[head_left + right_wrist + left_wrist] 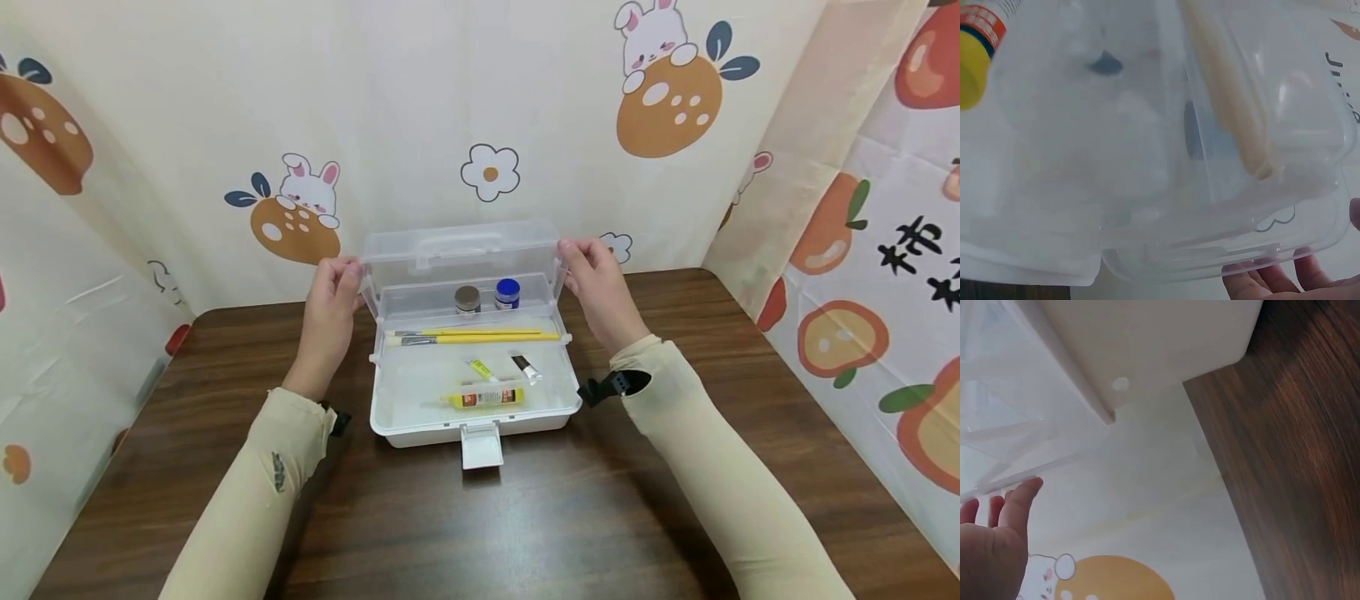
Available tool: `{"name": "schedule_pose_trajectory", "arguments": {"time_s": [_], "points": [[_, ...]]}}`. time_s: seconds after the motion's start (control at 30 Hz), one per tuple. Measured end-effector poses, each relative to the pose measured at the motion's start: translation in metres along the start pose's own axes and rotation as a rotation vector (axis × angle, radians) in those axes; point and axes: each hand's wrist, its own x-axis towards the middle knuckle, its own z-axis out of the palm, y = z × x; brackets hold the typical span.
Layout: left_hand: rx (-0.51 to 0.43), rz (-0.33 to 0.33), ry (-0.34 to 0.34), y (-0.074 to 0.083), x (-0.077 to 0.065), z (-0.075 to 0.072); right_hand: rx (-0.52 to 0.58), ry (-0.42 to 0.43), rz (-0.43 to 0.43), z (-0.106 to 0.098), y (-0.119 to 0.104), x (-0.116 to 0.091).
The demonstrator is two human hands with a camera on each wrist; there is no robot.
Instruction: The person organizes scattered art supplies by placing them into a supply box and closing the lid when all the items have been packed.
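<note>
A white plastic box (408, 379) stands raised open on the table, its clear lid (457, 243) tilted up at the back. My left hand (330, 308) grips the lid's left corner; in the left wrist view its fingertips (1030, 486) are at the lid's edge. At the opposite corner, my right hand (600, 292) pinches the lid between thumb and fingers. Inside, a clear tray carries a grey-brown-capped jar (467, 300), a blue-capped jar (507, 293) and yellow-handled paintbrushes (495, 338). Lower down lie a small yellow tube (482, 370), a black-and-white tube (527, 368) and a yellow-ended tube (487, 398).
The box's white latch (482, 447) hangs down at the front. Brown wood-grain table (450, 533) surrounds the box. A printed curtain (420, 125) rises just behind the lid, and more printed cloth (840, 258) borders the right side.
</note>
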Motion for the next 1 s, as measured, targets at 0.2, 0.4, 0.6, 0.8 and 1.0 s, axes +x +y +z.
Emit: {"name": "schedule_pose_trajectory", "arguments": {"time_s": [0.2,0.4,0.6,0.8,1.0], "points": [[0.046,-0.002,0.006,0.008,-0.012,0.001,-0.063,0.015,-0.021,0.000,0.001,-0.016],[0.102,0.015,-0.012,0.017,-0.026,0.001,-0.073,0.003,-0.054,0.000,-0.001,-0.033],[0.020,0.021,-0.081,0.022,-0.043,-0.002,-0.058,-0.018,-0.121,0.003,0.001,-0.052],[-0.012,-0.028,-0.136,0.026,-0.062,-0.007,-0.051,-0.029,-0.154,0.003,0.005,-0.070],[0.018,-0.063,-0.157,0.019,-0.078,-0.008,-0.187,-0.046,-0.200,0.003,0.012,-0.081]]}}
